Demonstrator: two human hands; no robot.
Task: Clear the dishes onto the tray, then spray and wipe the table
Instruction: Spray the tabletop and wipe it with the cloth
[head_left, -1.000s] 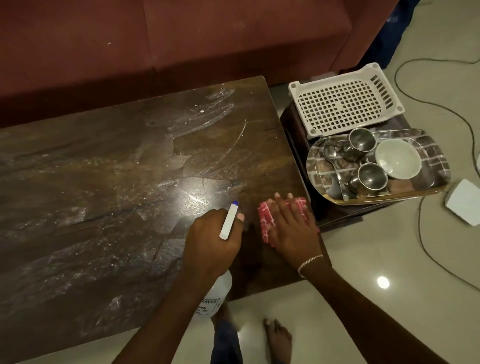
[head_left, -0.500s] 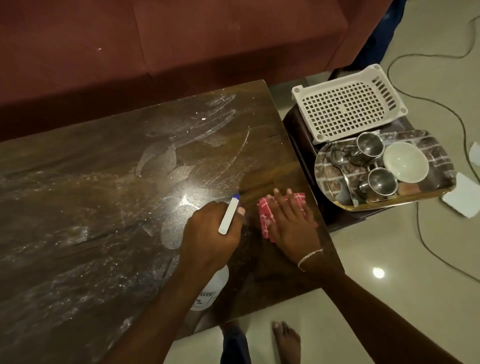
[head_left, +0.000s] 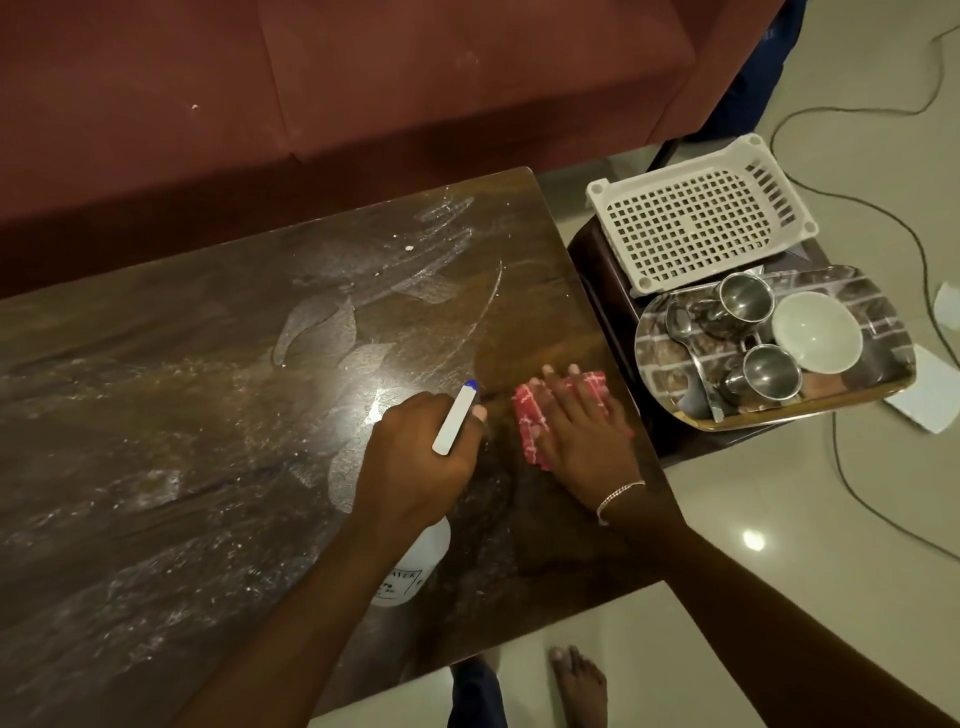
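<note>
Table (head_left: 208, 415): dark wood, white streaks. Left hand (head_left: 415, 457) grasps spray bottle (head_left: 421, 561); right hand (head_left: 576, 431), fingers straight, presses red cloth (head_left: 527, 426). Loaded tray (head_left: 883, 322) at 3 o'clock; basket (head_left: 696, 228) at 1 o'clock.

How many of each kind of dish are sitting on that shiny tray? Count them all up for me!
Steel cups: 2
White bowl: 1
Spoon: 1
Total on the tray: 4
</note>
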